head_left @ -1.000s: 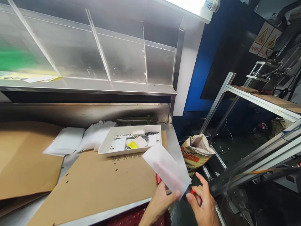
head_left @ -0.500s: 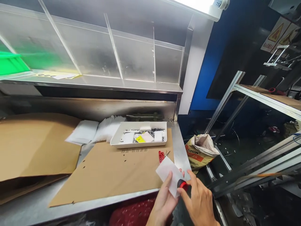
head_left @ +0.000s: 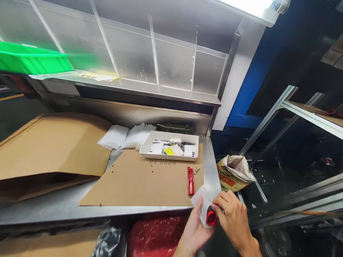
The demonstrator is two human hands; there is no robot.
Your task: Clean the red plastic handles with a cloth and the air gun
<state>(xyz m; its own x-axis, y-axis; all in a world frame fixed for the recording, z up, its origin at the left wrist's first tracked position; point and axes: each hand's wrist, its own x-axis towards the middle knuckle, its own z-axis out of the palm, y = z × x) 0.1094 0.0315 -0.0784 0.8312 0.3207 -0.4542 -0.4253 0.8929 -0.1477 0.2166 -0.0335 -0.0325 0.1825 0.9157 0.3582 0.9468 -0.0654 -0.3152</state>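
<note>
My left hand is closed on a thin white sheet or pouch, thumb on top. A round part with a red ring end and a black body lies against the sheet, partly wrapped by it. My right hand pinches the sheet's edge just above the red ring. Both hands are beyond the bench's front right corner. Near them on the cardboard lie a long red tool and a small metal piece.
A white tray with black bits and small white pieces stands on the cardboard sheet. Behind left are stacked white sheets and a big cardboard box. A sack and metal frame stand right; a red bin is below.
The view has swung left. My right fingers have shifted from the ring part to the sheet's edge, and the ring's open end now faces me.
</note>
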